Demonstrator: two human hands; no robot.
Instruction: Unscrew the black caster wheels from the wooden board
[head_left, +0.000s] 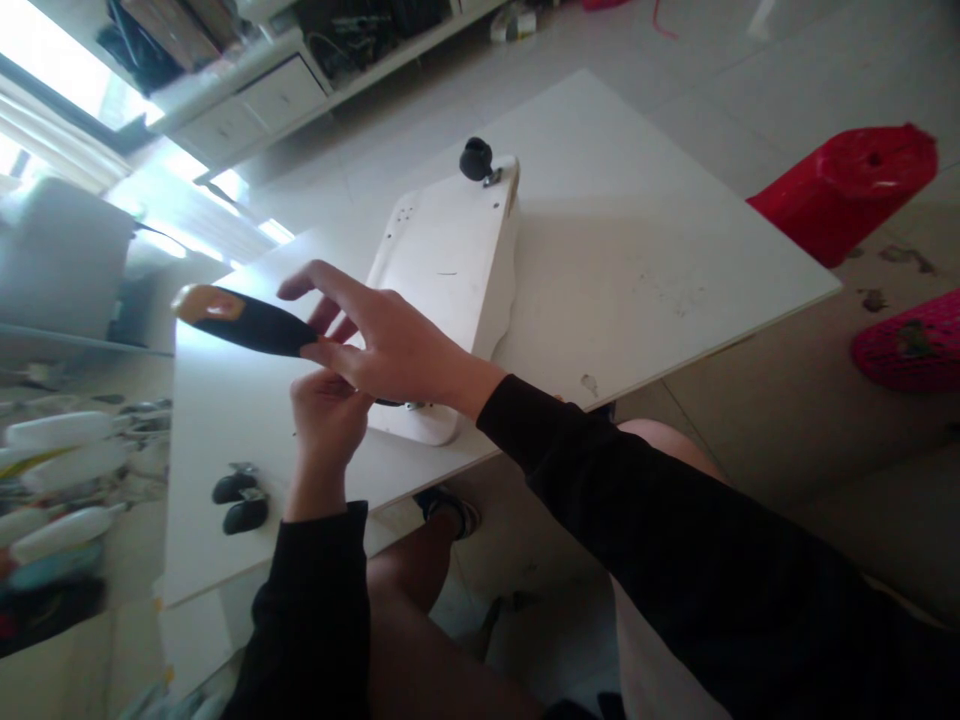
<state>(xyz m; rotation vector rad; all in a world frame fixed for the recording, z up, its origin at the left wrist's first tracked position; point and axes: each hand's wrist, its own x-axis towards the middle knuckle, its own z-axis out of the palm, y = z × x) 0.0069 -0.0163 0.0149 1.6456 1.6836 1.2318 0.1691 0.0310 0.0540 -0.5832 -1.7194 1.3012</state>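
A screwdriver (259, 322) with a black and yellow handle points to the left, its handle end away from my hands. My right hand (390, 335) pinches it at the lower end of the handle, with the index finger raised and bent. Just below, my left hand (330, 415) is closed, and what its fingers hold is hidden. Both hands are over the near left corner of a white board-like piece (442, 275). A black caster wheel (476, 160) is attached at that piece's far corner. Under my hands, a bit of black and metal shows at the near edge.
The white piece lies on a white table (592, 260). Two loose black casters (244, 500) rest at the table's left. A red stool (847, 190) and a pink basket (911, 345) stand on the floor at right. A white cabinet (255, 110) is behind.
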